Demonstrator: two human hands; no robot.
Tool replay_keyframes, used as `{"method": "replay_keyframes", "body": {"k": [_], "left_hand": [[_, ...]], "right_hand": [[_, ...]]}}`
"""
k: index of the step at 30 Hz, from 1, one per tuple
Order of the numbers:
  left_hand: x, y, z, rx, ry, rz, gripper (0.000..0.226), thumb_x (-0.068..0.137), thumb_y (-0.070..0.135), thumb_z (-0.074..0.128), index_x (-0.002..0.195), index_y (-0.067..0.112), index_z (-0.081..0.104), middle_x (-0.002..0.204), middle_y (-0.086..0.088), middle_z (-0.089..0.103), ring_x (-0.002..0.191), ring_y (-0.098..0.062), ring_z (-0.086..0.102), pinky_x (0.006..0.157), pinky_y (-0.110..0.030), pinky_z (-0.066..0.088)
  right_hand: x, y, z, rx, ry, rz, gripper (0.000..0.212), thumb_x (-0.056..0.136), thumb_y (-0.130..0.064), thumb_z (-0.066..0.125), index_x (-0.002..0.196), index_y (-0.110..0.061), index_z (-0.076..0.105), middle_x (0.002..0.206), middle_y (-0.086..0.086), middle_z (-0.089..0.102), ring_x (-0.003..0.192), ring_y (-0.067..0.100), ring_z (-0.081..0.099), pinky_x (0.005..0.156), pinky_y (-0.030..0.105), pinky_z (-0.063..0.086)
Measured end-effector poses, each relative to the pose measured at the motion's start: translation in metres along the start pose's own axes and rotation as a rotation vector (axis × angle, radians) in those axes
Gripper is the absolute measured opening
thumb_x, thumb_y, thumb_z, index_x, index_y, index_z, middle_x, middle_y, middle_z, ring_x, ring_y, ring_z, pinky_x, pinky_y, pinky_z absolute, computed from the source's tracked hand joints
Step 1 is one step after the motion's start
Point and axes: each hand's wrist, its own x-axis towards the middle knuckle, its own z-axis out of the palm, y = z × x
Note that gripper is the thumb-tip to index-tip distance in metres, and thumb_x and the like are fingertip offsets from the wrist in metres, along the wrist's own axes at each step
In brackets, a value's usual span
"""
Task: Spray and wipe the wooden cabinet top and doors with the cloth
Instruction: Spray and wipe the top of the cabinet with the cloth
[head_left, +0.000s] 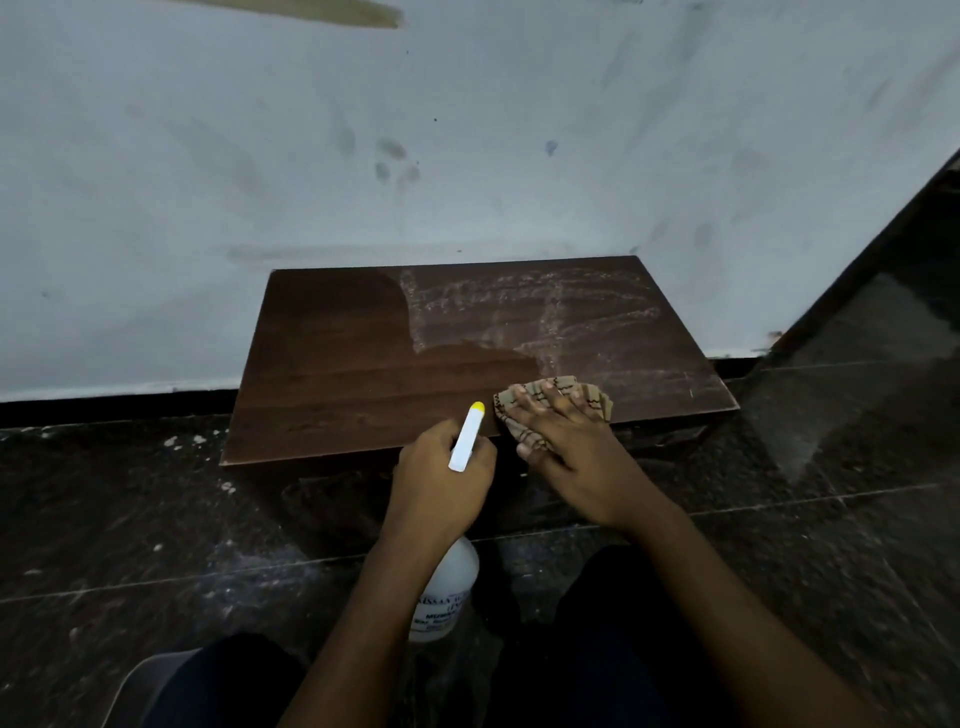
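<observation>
The dark brown wooden cabinet top (363, 374) sits low, just ahead of the person's knees. Nearest, the left hand (441, 467) is curled round the neck of a white plastic spray bottle with a yellow nozzle tip (448, 592), held over the top's front edge. Beside it, the right hand (566, 441) presses flat, fingers spread, on a crumpled tan cloth with dark wavy lines (550, 402) lying near the front edge. Farther back the wood is dark on the left and streaked whitish on the right. A smudged pale wall (467, 156) rises behind.
</observation>
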Motion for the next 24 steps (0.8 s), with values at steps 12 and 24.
{"method": "replay_keyframes", "body": {"k": [12, 24], "left_hand": [[0.015, 0.018, 0.055, 0.106, -0.152, 0.046, 0.033, 0.095, 0.021, 0.061, 0.069, 0.012, 0.044, 0.062, 0.001, 0.051, 0.055, -0.018, 0.044, 0.052, -0.031, 0.034], [0.011, 0.021, 0.06, 0.023, -0.144, 0.04, 0.033, 0.09, 0.028, 0.06, 0.068, 0.017, 0.038, 0.06, 0.003, 0.047, 0.054, -0.02, 0.041, 0.056, -0.034, 0.037]], "right_hand": [[-0.043, 0.014, -0.047, 1.474, 0.958, 0.432, 0.056, 0.1, -0.045, 0.051, 0.146, -0.012, 0.051, 0.143, 0.016, 0.06, 0.133, 0.038, 0.055, 0.107, 0.064, 0.045], [0.02, 0.078, -0.043, -0.285, -0.036, 0.542, 0.065, 0.105, -0.057, 0.022, 0.164, -0.029, 0.013, 0.172, 0.005, 0.003, 0.158, 0.034, -0.004, 0.125, 0.053, -0.007]]}}
